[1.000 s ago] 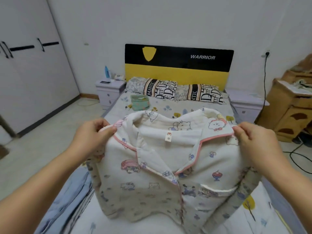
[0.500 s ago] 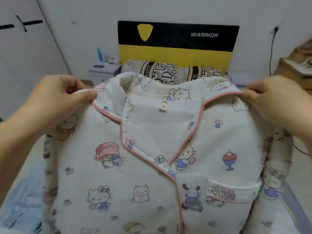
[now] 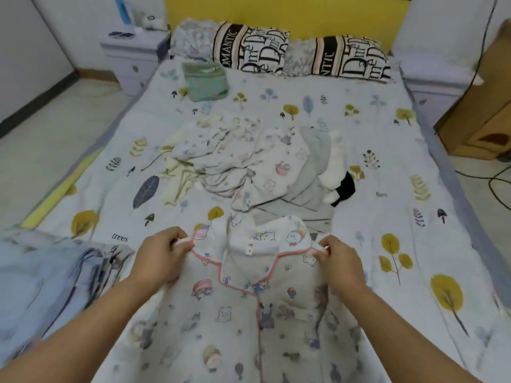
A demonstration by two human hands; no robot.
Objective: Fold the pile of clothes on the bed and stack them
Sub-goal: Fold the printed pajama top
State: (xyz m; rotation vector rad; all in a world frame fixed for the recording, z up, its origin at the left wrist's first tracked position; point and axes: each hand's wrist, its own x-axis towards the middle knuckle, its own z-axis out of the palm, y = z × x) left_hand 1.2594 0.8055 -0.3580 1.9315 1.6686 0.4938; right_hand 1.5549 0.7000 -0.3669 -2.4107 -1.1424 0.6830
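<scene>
- We see a pajama top (image 3: 240,308) of soft, matt quilted cloth, its edges piped in smooth pink.
- We take the bed (image 3: 387,150) cover for matt printed cotton, slightly wrinkled.
- The pile of clothes (image 3: 249,161) looks like thin, crumpled cloth.
- The pillows (image 3: 301,52) are printed fabric.
- The cabinet (image 3: 481,111) on our right shows brown wood with a dull sheen.

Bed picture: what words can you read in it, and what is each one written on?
"trees": bed sheet, printed near the left hand.
"trees" or similar, blurred: sheet again, at the right, past the clothes pile.
"ROMANTIC", first letter cut off: left pillow.
"ANTIC", start hidden: right pillow.
Big letters on both pillows: not readable as words.
Neck tag of the pajama top: too small.
</scene>
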